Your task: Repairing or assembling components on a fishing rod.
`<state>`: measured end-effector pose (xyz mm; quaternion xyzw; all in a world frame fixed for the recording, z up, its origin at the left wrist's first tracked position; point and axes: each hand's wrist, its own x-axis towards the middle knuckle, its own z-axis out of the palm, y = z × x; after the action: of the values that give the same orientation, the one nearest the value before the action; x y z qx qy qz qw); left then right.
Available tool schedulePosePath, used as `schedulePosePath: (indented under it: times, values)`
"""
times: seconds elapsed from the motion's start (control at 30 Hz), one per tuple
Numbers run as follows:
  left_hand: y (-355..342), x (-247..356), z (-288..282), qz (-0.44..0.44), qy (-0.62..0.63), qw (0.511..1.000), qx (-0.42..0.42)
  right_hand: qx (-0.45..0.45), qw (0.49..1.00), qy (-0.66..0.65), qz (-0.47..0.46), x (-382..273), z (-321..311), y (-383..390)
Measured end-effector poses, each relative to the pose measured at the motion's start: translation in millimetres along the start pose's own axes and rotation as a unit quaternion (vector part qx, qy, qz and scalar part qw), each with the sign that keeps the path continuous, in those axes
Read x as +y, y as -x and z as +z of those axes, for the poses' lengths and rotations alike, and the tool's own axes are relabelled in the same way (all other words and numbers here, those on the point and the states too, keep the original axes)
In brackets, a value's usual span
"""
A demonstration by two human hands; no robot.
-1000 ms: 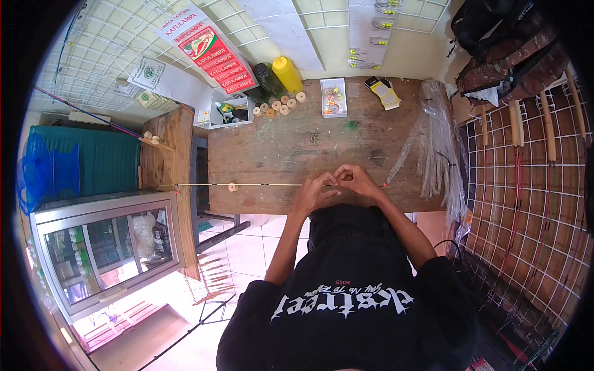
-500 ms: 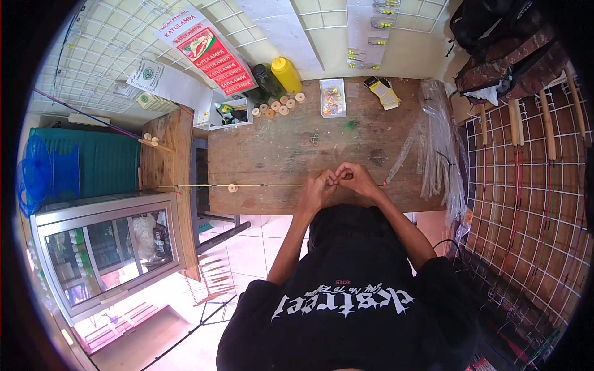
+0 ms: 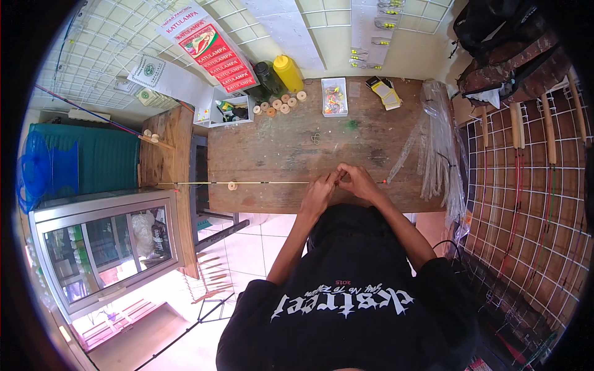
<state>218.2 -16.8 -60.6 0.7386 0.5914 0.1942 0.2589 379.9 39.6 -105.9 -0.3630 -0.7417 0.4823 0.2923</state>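
Note:
A slender yellow fishing rod (image 3: 284,182) with dark bands lies crosswise in front of me. Its red-orange tip (image 3: 385,181) shows just past my right wrist. My left hand (image 3: 319,190) is closed around the rod, its fingers bent and pressed together. Against it, my right hand (image 3: 357,180) is closed in a pinch, fingertips meeting those of the left. Whatever sits between the right fingertips is too small and covered to make out. A round wooden disc (image 3: 232,185) sits on the rod, left of my hands.
On the wooden table (image 3: 278,148) are several wooden discs (image 3: 285,107), a white tray of small colourful pieces (image 3: 335,99), a yellow bottle (image 3: 288,74) and a white box (image 3: 224,111). Clear plastic sleeves (image 3: 433,148) lie at right. A glass cabinet (image 3: 105,247) stands left.
My left hand has shifted very slightly to the right, and the fingers of both hands have moved a little while staying pinched together. The rod stays in place.

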Motion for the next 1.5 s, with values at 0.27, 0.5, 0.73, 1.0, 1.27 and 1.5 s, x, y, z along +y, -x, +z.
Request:
schedulePosePath:
  times: [0.27, 0.5, 0.73, 1.0, 1.27, 1.5]
  values:
    - [7.7, -11.8, 3.7, 0.096, -0.082, 0.991, 0.044, -0.018, 0.998, -0.043, 0.05, -11.2, -4.5, -2.4]
    - [10.3, -11.6, 12.2, 0.092, -0.11, 0.986, 0.088, -0.005, 0.996, -0.067, 0.064, -4.4, -2.2, -1.1]
    - [11.8, -7.7, 19.0, 0.059, -0.098, 0.987, 0.117, -0.01, 0.995, -0.055, 0.082, 2.1, 1.7, -0.1]
    - [12.0, -9.7, 19.5, 0.04, -0.099, 0.988, 0.11, -0.02, 0.994, -0.063, 0.085, -1.3, 0.1, -0.5]
    - [10.6, -17.9, 20.6, 0.06, -0.091, 0.991, 0.082, -0.023, 0.995, -0.05, 0.088, 7.9, 5.0, 0.8]
    - [11.6, -13.3, 16.7, 0.034, 0.052, 0.992, 0.114, -0.004, 0.997, -0.031, 0.071, 4.8, 6.0, 0.6]
